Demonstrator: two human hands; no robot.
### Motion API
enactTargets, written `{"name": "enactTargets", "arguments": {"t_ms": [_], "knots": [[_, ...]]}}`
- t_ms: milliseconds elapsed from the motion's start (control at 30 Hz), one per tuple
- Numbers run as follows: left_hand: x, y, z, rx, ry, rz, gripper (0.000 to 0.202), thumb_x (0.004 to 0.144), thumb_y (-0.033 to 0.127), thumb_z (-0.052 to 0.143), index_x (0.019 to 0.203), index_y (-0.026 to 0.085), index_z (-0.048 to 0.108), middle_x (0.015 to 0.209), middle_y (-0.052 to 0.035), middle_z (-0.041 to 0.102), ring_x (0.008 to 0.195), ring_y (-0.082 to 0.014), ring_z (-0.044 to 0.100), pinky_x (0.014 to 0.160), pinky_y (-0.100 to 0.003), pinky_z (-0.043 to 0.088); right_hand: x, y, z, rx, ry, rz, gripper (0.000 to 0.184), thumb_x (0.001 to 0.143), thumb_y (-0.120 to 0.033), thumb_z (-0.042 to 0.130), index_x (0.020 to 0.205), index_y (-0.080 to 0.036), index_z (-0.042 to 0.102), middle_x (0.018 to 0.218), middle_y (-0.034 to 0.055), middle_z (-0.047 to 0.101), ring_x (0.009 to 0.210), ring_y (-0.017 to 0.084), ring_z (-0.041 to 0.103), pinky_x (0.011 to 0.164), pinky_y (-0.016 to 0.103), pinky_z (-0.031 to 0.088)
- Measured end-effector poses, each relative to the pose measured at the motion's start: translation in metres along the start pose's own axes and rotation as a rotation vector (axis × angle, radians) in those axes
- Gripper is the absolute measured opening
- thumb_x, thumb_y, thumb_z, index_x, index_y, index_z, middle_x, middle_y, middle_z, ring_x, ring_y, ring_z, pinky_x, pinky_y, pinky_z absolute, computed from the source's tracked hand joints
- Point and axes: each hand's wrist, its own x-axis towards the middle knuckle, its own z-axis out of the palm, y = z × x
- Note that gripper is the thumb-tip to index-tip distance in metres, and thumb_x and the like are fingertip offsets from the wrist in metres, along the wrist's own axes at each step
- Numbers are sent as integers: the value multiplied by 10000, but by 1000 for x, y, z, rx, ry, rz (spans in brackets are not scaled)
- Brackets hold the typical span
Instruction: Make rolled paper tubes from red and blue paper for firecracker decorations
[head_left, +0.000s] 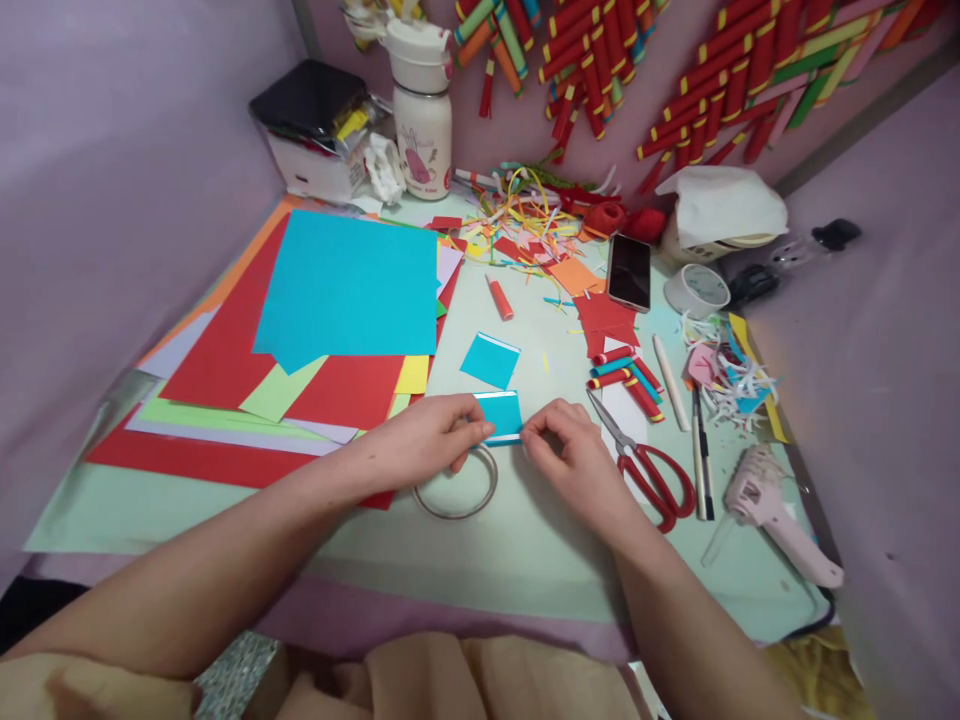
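Note:
My left hand and my right hand pinch the two near corners of a small blue paper piece that lies on the pale green mat. Both hands have fingers curled closed on its lower edge. A clear tape ring lies just under my left hand. A second small blue paper square lies a little farther away on the mat.
A stack of coloured paper sheets with a large blue sheet fills the left. Red scissors, rolled paper tubes, pens, a pink glue gun, a phone, a red glue stick, paper scraps and a white bottle surround the mat.

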Motion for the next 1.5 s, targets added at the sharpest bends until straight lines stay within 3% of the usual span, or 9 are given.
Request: {"name": "enactTargets", "arguments": {"t_ms": [167, 367, 867, 1500], "knots": [[-1, 2, 4, 180, 61, -30, 287, 847, 451, 425, 692, 221, 499, 580, 8, 585, 517, -153, 486, 490, -252, 271, 0, 4, -2, -146, -23, -9, 154, 896, -245, 461, 800, -222, 579, 883, 27, 582, 911, 205, 484, 793, 357, 338], [-1, 0, 11, 339, 124, -27, 226, 847, 428, 442, 760, 225, 488, 710, -30, 607, 627, -187, 519, 517, -263, 249, 1, 3, 3, -213, -31, 9, 144, 890, -241, 476, 792, -218, 579, 897, 26, 563, 919, 205, 464, 788, 354, 324], [7, 7, 13, 562, 85, -90, 114, 835, 320, 399, 792, 227, 451, 729, -29, 612, 646, -200, 544, 504, -271, 280, 5, 2, 8, -252, -28, 50, 99, 818, -214, 527, 720, -201, 539, 865, 13, 531, 889, 191, 443, 755, 323, 289], [11, 8, 14, 664, 73, -74, 163, 835, 308, 389, 859, 212, 518, 753, -58, 630, 663, -221, 575, 504, -285, 288, 7, 1, 10, -320, -11, 61, 103, 775, -215, 529, 674, -192, 521, 824, 19, 529, 863, 195, 444, 699, 308, 251]]}}
